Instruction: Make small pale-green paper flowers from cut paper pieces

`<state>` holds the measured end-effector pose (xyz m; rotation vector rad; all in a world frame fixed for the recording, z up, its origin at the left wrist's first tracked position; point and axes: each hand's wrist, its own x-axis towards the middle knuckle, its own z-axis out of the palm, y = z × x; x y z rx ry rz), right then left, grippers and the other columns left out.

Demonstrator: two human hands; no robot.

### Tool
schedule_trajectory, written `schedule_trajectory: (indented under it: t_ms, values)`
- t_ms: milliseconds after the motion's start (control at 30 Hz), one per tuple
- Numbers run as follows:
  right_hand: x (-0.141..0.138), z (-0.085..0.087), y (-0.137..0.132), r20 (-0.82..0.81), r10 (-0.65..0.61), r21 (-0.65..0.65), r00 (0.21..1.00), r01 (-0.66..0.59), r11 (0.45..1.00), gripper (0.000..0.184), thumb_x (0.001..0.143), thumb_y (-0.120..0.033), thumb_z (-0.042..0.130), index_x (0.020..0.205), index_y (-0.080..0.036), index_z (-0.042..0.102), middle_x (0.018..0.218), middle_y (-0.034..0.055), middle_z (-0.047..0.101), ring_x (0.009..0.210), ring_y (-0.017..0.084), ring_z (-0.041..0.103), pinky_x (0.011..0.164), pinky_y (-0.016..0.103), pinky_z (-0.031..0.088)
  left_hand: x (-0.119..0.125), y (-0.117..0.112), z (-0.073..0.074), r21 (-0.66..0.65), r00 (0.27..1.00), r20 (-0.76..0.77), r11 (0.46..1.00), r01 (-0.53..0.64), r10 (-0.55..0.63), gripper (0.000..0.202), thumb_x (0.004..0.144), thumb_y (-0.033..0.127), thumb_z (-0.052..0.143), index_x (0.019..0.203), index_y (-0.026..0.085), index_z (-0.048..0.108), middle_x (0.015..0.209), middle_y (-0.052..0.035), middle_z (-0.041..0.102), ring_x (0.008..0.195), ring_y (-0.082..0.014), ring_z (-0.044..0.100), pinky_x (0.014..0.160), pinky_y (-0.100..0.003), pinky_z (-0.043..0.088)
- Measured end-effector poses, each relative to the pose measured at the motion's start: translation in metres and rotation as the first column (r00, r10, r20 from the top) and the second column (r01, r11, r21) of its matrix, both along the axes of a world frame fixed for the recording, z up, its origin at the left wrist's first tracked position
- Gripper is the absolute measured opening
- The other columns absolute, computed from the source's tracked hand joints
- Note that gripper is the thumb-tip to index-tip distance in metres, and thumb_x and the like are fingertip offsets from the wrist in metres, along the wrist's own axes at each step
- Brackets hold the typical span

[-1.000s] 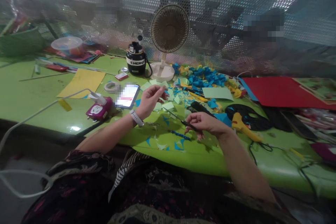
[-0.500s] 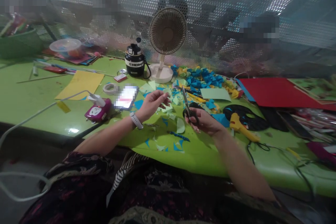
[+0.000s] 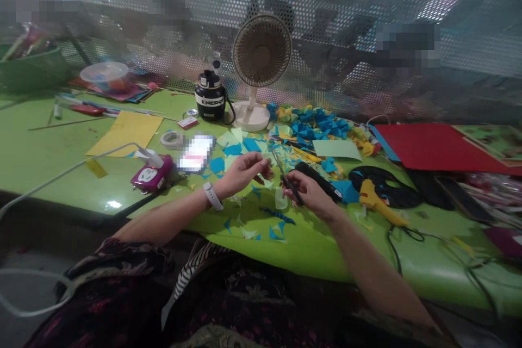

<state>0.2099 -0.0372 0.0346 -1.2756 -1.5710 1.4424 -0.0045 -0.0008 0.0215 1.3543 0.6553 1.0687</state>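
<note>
My right hand is wrapped around the dark handles of a pair of scissors, blades pointing up and away. Left of it, my left hand is bent in a pinch, fingertips close to the scissors' blades. Anything between those fingertips is too small to make out. Below the scissors lies a pale green paper piece. A twisted blue strip and small blue scraps rest nearer the table edge. Beyond my hands spreads a litter of blue, green and yellow paper cuttings.
Behind the cuttings stand a fan and a black bottle. On the left are a phone, a tape roll, yellow paper and a purple socket block. A yellow glue gun and red sheet lie right.
The scissors have tipped lower and leftward, toward my left fingertips. My right hand has turned with them, uncovering more of a black object behind it. The left hand has shifted slightly right and down.
</note>
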Motion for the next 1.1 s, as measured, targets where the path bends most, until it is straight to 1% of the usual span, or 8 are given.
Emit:
schedule_trajectory:
  t_ms: [133,267,367,500,667,800,1100]
  values:
    - [0.0002,-0.0011,0.0023,-0.010,-0.037,-0.005,0.999,0.037,0.999,0.050,0.056,-0.045,0.088,0.084,-0.021,0.054,0.074,-0.0034,0.056,0.064,0.011,0.053,0.056,0.024,0.043,0.0010,-0.0005,-0.0003,-0.012,0.999,0.015,0.999,-0.044,0.044,0.043,0.085,0.057,0.066,0.085,0.015,0.053,0.078,-0.0032,0.070,0.069,-0.0117,0.069,0.058,-0.021,0.055]
    - [-0.0014,-0.0016,0.0035,0.001,-0.008,-0.030,1.000,0.008,1.000,0.053,0.052,-0.046,0.090,0.083,-0.021,0.055,0.071,-0.0044,0.054,0.061,0.010,0.049,0.054,0.024,0.040,0.0025,-0.0013,-0.0018,0.002,1.000,-0.004,1.000,-0.003,0.003,0.043,0.085,0.056,0.066,0.083,0.015,0.053,0.077,-0.0036,0.070,0.069,-0.0116,0.069,0.058,-0.021,0.056]
    - [-0.0020,-0.0015,0.0033,0.005,-0.009,-0.029,1.000,0.010,1.000,0.052,0.053,-0.048,0.089,0.083,-0.021,0.055,0.072,-0.0042,0.053,0.061,0.010,0.047,0.054,0.024,0.039,0.0035,-0.0030,-0.0027,0.005,1.000,-0.012,1.000,0.020,-0.020,0.042,0.086,0.055,0.066,0.084,0.015,0.054,0.079,-0.0041,0.070,0.070,-0.0119,0.070,0.059,-0.021,0.057]
    - [-0.0016,-0.0016,0.0032,0.035,-0.011,-0.024,0.999,0.012,1.000,0.052,0.054,-0.047,0.088,0.084,-0.021,0.055,0.075,-0.0035,0.053,0.064,0.011,0.047,0.057,0.025,0.039,0.0036,-0.0044,-0.0030,-0.011,1.000,-0.003,1.000,0.007,-0.007,0.040,0.087,0.054,0.065,0.085,0.015,0.054,0.079,-0.0045,0.070,0.072,-0.0123,0.070,0.059,-0.021,0.057]
    - [-0.0012,-0.0011,0.0033,0.049,0.014,-0.025,0.999,-0.013,1.000,0.051,0.055,-0.048,0.087,0.083,-0.021,0.054,0.073,-0.0041,0.050,0.063,0.011,0.047,0.057,0.026,0.039,0.0034,-0.0036,-0.0028,-0.009,1.000,0.004,1.000,-0.013,0.013,0.041,0.087,0.055,0.065,0.085,0.016,0.053,0.079,-0.0043,0.070,0.070,-0.0121,0.070,0.059,-0.021,0.056]
    - [-0.0021,-0.0005,0.0025,0.051,-0.003,-0.024,0.999,0.005,1.000,0.051,0.055,-0.048,0.087,0.083,-0.021,0.055,0.073,-0.0039,0.052,0.063,0.011,0.046,0.057,0.025,0.040,0.0040,-0.0036,-0.0034,-0.009,1.000,-0.005,1.000,-0.005,0.005,0.041,0.087,0.055,0.065,0.085,0.016,0.052,0.079,-0.0050,0.071,0.070,-0.0122,0.070,0.060,-0.022,0.057]
    - [-0.0020,-0.0030,0.0042,0.067,-0.013,-0.018,0.998,0.014,1.000,0.052,0.052,-0.048,0.089,0.081,-0.021,0.055,0.072,-0.0033,0.052,0.067,0.013,0.049,0.060,0.026,0.040,0.0054,-0.0041,-0.0051,-0.022,1.000,0.024,1.000,-0.019,0.020,0.047,0.081,0.061,0.067,0.085,0.016,0.053,0.077,-0.0032,0.070,0.070,-0.0129,0.070,0.059,-0.022,0.058]
